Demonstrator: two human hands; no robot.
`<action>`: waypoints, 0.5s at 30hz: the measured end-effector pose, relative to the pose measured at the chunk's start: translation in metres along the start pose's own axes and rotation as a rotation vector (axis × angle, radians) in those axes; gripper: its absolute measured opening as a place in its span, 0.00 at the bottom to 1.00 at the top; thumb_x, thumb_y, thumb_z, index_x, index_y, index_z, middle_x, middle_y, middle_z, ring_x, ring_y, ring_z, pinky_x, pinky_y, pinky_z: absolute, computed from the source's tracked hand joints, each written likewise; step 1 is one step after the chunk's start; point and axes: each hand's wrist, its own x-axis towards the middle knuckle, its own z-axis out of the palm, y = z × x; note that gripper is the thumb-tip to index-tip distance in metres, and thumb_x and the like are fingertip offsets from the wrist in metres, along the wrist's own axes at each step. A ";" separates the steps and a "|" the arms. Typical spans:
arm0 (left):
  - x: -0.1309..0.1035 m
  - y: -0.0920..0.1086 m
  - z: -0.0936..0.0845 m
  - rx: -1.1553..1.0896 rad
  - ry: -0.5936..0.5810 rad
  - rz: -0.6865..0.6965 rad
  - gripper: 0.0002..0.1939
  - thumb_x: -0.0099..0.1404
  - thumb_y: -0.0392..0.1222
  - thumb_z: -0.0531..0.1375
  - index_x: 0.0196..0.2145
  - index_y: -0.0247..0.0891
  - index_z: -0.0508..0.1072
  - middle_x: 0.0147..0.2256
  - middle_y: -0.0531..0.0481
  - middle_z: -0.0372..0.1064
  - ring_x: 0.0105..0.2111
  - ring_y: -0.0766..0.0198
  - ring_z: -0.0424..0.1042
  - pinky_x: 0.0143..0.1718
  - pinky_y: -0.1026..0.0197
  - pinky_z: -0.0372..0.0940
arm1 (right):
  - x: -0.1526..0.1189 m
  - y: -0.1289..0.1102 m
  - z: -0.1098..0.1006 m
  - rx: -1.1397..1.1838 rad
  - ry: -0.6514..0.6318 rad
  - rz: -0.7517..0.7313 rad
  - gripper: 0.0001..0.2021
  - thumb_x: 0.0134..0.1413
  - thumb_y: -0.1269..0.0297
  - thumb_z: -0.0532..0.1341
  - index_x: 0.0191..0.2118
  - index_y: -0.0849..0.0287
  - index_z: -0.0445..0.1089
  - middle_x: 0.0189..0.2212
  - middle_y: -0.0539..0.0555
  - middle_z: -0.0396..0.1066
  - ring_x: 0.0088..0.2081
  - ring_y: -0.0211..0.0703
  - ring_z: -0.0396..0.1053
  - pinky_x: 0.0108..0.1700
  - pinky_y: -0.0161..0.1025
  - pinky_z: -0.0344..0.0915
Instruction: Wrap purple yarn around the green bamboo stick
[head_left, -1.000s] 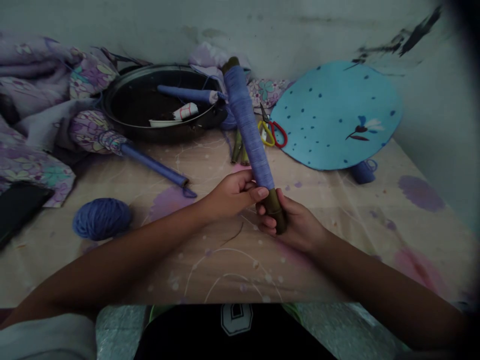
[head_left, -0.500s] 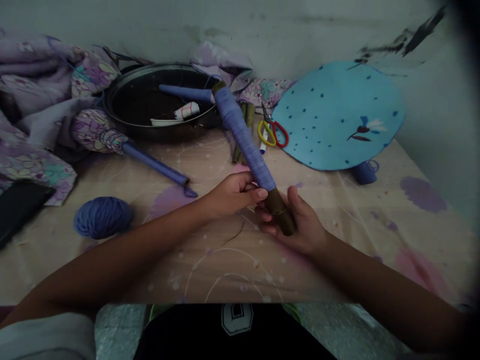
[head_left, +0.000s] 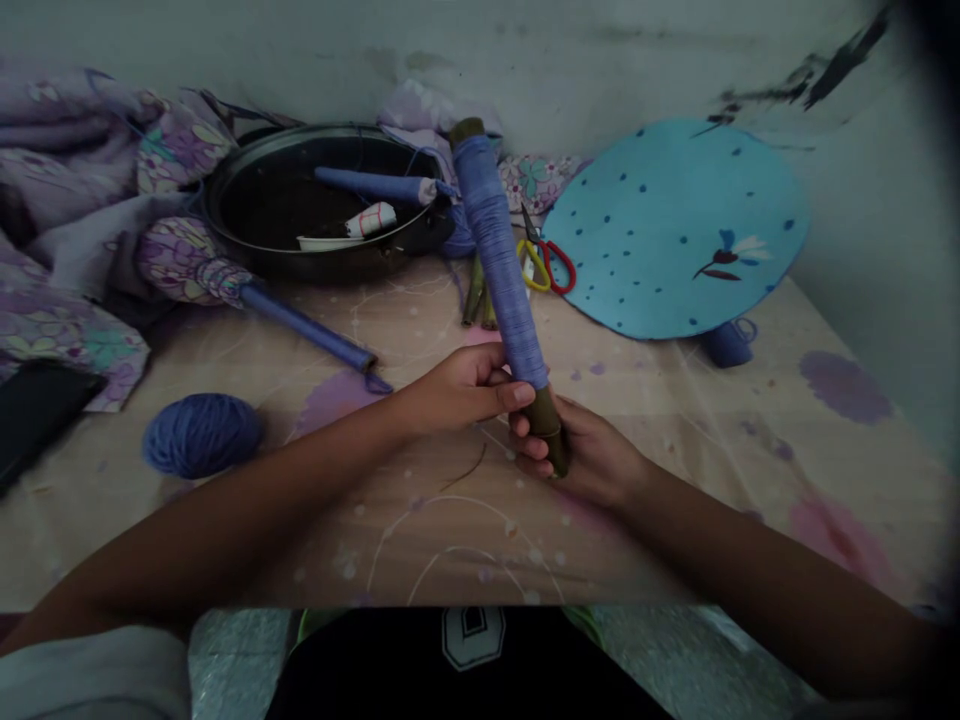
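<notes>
A yarn-wrapped stick (head_left: pixel 500 265) is held in the left hand (head_left: pixel 480 388) and right hand (head_left: pixel 589 450) above a patterned surface (head_left: pixel 420 540).

Wrapped stick (head_left: pixel 502 265) steeper (again), right hand (head_left: pixel 596 452) more closed

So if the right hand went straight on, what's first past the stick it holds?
Probably the left hand, just across the wrapped stick; how their depths line up is unclear.
</notes>
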 end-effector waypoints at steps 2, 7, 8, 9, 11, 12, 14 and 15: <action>0.001 0.000 0.001 0.030 0.028 0.001 0.21 0.54 0.52 0.66 0.35 0.32 0.67 0.23 0.54 0.68 0.23 0.71 0.69 0.26 0.68 0.65 | 0.000 0.000 0.002 0.033 0.023 -0.001 0.11 0.61 0.58 0.56 0.35 0.60 0.69 0.26 0.50 0.69 0.22 0.32 0.64 0.21 0.29 0.61; 0.004 0.001 0.002 0.047 0.083 0.004 0.23 0.52 0.53 0.66 0.34 0.32 0.67 0.25 0.53 0.70 0.22 0.72 0.69 0.25 0.68 0.65 | -0.001 0.002 0.006 0.089 0.067 -0.078 0.14 0.58 0.53 0.59 0.39 0.59 0.69 0.28 0.50 0.68 0.28 0.35 0.66 0.26 0.32 0.65; 0.005 0.001 0.002 0.045 0.085 0.008 0.23 0.52 0.53 0.67 0.34 0.32 0.67 0.25 0.52 0.70 0.22 0.72 0.70 0.25 0.68 0.65 | -0.001 0.002 0.006 0.082 0.063 -0.097 0.14 0.56 0.52 0.61 0.39 0.59 0.69 0.29 0.50 0.68 0.28 0.35 0.66 0.26 0.32 0.65; 0.005 0.001 0.001 0.044 0.089 0.009 0.22 0.52 0.52 0.67 0.34 0.32 0.67 0.25 0.52 0.70 0.22 0.72 0.70 0.26 0.68 0.65 | -0.001 0.003 0.005 0.071 0.055 -0.109 0.14 0.53 0.53 0.63 0.39 0.59 0.70 0.30 0.49 0.68 0.28 0.34 0.66 0.27 0.32 0.66; 0.005 0.001 0.000 0.044 0.098 0.009 0.21 0.52 0.51 0.67 0.33 0.32 0.67 0.24 0.54 0.69 0.22 0.72 0.69 0.26 0.69 0.65 | 0.000 0.004 0.004 0.040 0.041 -0.109 0.15 0.50 0.55 0.66 0.40 0.59 0.70 0.30 0.49 0.68 0.29 0.34 0.67 0.28 0.32 0.66; 0.005 0.001 -0.001 0.044 0.098 -0.001 0.21 0.52 0.51 0.67 0.33 0.32 0.66 0.23 0.54 0.68 0.22 0.73 0.69 0.25 0.69 0.65 | 0.000 0.005 0.003 0.025 0.036 -0.101 0.15 0.49 0.55 0.67 0.39 0.59 0.70 0.31 0.49 0.69 0.29 0.34 0.67 0.29 0.32 0.67; 0.006 0.002 -0.002 0.040 0.077 -0.028 0.20 0.53 0.50 0.66 0.32 0.32 0.66 0.21 0.55 0.67 0.20 0.73 0.67 0.23 0.70 0.63 | 0.001 0.006 0.002 0.005 0.023 -0.086 0.16 0.48 0.54 0.68 0.38 0.59 0.70 0.31 0.50 0.70 0.30 0.35 0.69 0.31 0.33 0.68; 0.006 0.003 -0.002 0.037 0.064 -0.043 0.19 0.54 0.50 0.66 0.32 0.32 0.66 0.21 0.56 0.67 0.20 0.73 0.67 0.22 0.70 0.62 | 0.001 0.006 0.001 0.000 0.016 -0.084 0.16 0.48 0.53 0.68 0.38 0.59 0.70 0.31 0.50 0.71 0.30 0.35 0.69 0.31 0.34 0.69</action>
